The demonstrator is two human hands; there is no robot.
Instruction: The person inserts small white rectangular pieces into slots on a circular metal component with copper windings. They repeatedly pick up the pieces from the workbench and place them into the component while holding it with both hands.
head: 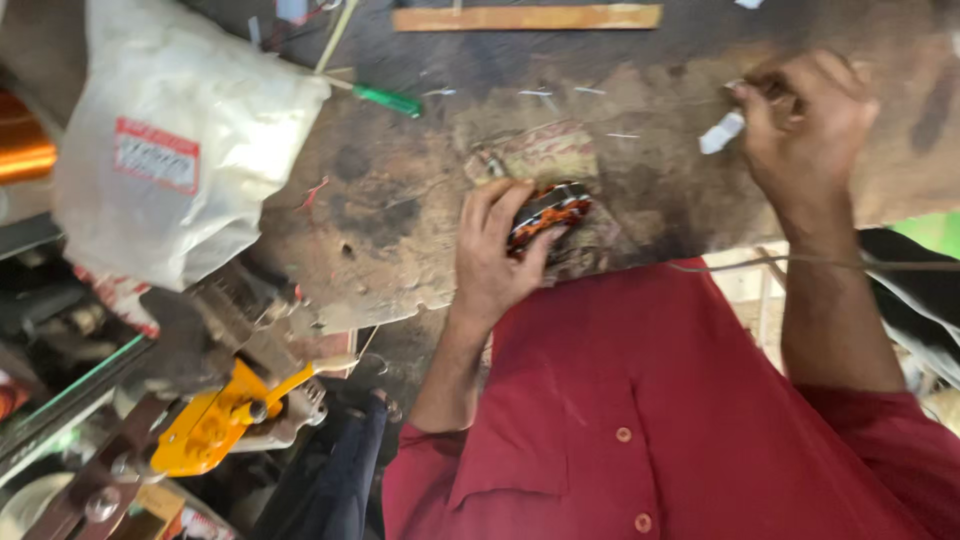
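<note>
Copper-wound motor coil (548,212) is sitting on the worn wooden bench (400,200), right at the edge by our red shirt (640,400). We are guessing it is heavy and hard, with thin wires that could bend, so the sides are the best place to hold it. Our left hand (492,250) is cupping it, fingers curled around its side. Our right hand (805,125) is lifting higher, arm straight, fingers squeezed together and pinching a small white strip (722,132).
</note>
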